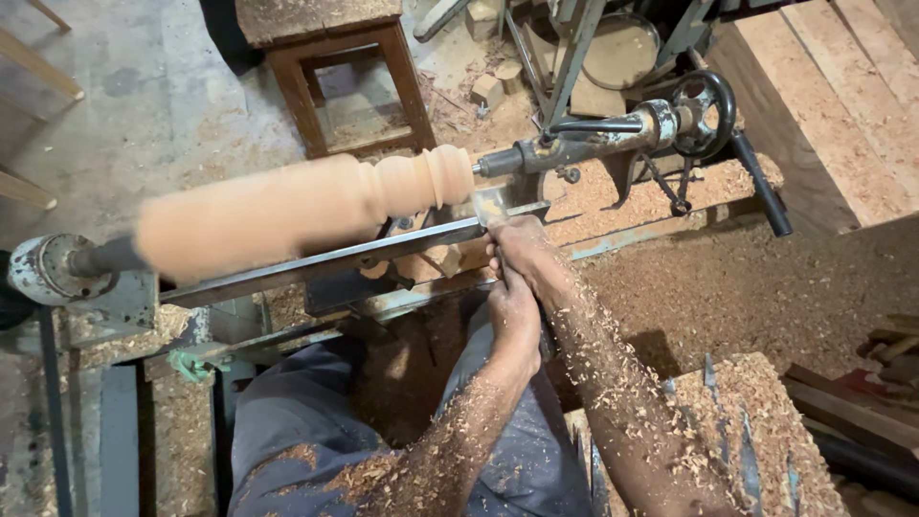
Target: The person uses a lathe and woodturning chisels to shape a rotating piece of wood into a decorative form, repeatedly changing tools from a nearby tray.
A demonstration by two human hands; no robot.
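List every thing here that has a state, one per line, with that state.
wooden spindle: mounted on the lathe, blurred as if spinning, right end turned into beads
chisel: blade laid on the tool rest, at the spindle's right end
tool rest: lying along the spindle's front
right hand: gripping the chisel near the blade
left hand: closed, apparently around the chisel's handle
stool: upright, dusted with shavings

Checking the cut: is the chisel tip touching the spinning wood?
Cannot tell. In the head view, the chisel tip meets the wood edge, but blur hides any gap.

Pale tan turned spindle [306,206]; grey steel tool rest [325,258]; reddish-brown stool [349,81]; blue-grey trousers [306,421]
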